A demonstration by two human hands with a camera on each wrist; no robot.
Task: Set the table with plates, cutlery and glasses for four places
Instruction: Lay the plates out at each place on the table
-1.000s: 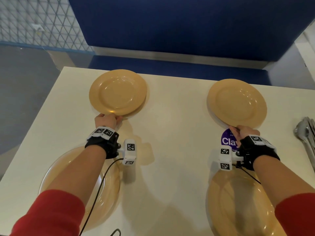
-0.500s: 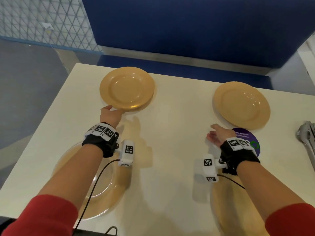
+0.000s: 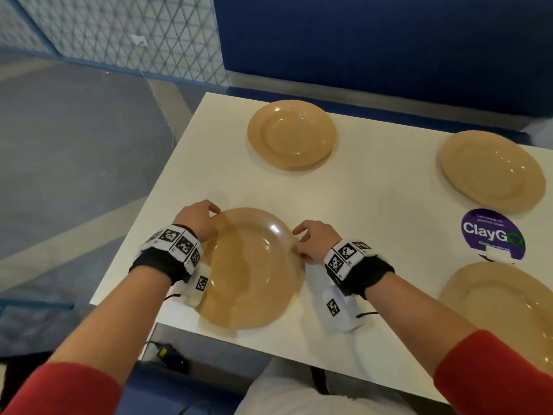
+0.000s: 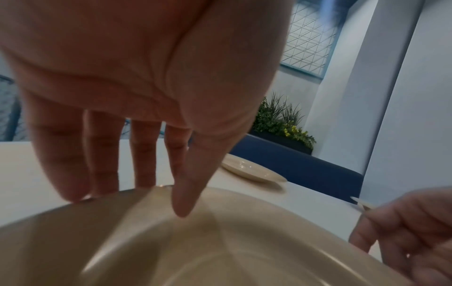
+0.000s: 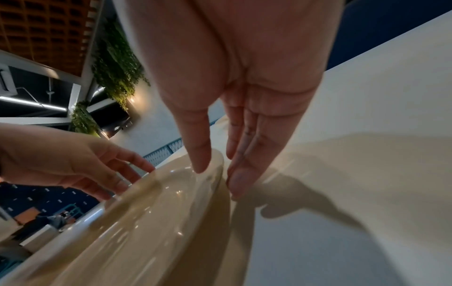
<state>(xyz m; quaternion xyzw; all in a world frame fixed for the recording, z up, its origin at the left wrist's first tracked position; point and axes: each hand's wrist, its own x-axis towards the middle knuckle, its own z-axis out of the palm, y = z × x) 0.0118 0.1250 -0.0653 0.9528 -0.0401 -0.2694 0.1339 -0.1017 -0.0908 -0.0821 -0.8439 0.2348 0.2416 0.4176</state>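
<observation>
Four tan plates lie on the white table (image 3: 374, 205). Both my hands are at the near-left plate (image 3: 251, 274). My left hand (image 3: 214, 212) is at its far left rim, thumb over the plate and fingers past the edge, as the left wrist view shows (image 4: 139, 199). My right hand (image 3: 299, 244) pinches the right rim, thumb on top and fingers outside against the table (image 5: 217, 180). The far-left plate (image 3: 291, 134), far-right plate (image 3: 490, 170) and near-right plate (image 3: 502, 310) lie untouched. No cutlery or glasses are in view.
A purple round sticker (image 3: 492, 233) is on the table between the two right plates. A blue bench (image 3: 389, 40) runs behind the table. The table's left edge drops to grey floor (image 3: 74, 160). A black adapter (image 3: 167, 351) lies below the near edge.
Both hands let go of the far plates and came back to the near-left plate, one on each side of its rim. The view swung left, so the cutlery at the right is out of sight.
</observation>
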